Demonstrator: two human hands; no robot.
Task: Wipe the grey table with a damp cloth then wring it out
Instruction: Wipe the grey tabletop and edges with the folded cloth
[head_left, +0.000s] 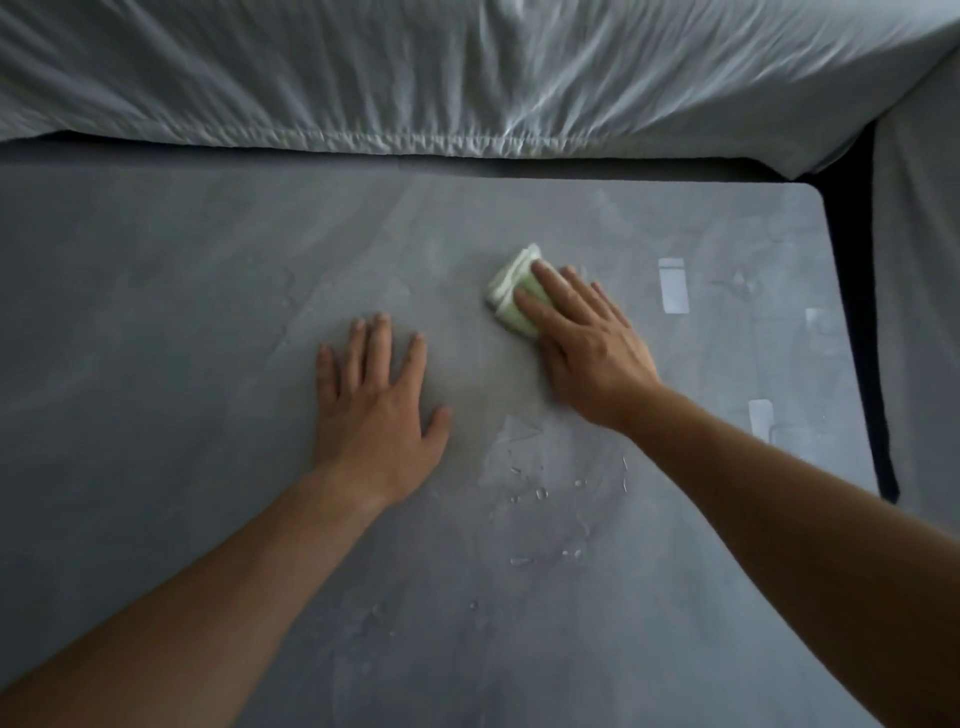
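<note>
The cloth (511, 291) is pale green, folded into a small pad, lying on the grey table (156, 312). The right hand (587, 343) presses flat on it, fingers extended. The left hand (376, 405) rests open, empty.

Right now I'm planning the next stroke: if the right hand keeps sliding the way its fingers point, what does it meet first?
Bare grey table ahead of the right hand and cloth; then probably the white sheet past the far edge.
</note>
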